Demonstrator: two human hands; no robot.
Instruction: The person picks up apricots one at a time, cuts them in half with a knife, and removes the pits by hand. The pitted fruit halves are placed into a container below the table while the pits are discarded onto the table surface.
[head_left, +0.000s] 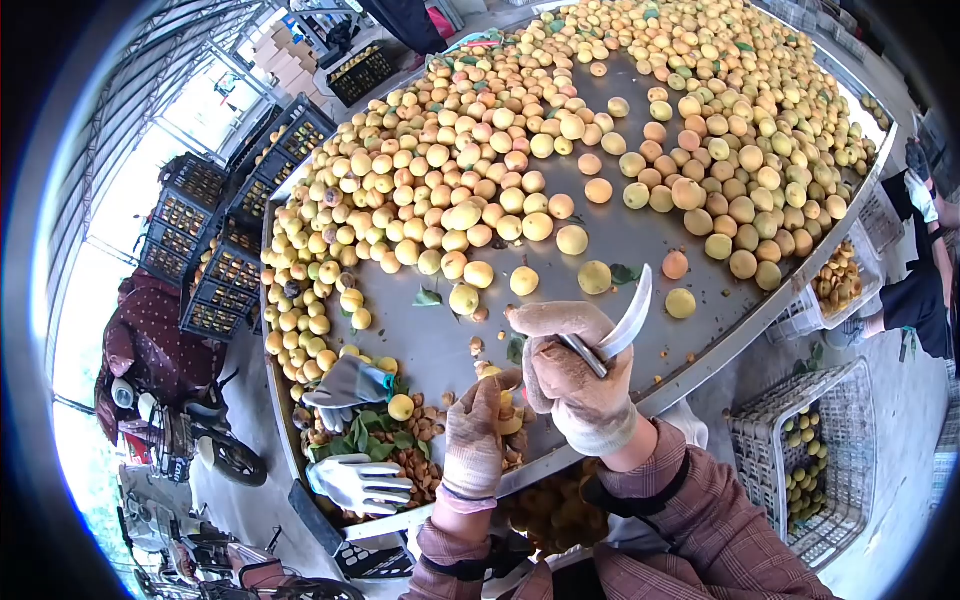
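My right hand point(580, 380), in a stained pale glove, is closed around a curved knife point(630, 318) whose blade points up and to the right. To its left, my left hand point(475, 430), also gloved, pinches a small piece of yellow fruit point(505, 400) near the metal table's point(560, 462) front edge. Part of that piece is hidden by the fingers. Many yellow-orange fruits point(465, 215) cover the far side and left of the table. Below and left of my left hand are fruit scraps point(420, 465) and green leaves point(370, 435).
A loose white glove point(360, 483) and a grey glove point(348, 385) lie at the table's left corner. Crates point(185, 215) stand at left, beside a covered motorbike point(160, 350). At right are a fruit crate point(850, 450), a bin of scraps point(838, 280) and another person's arm point(940, 240).
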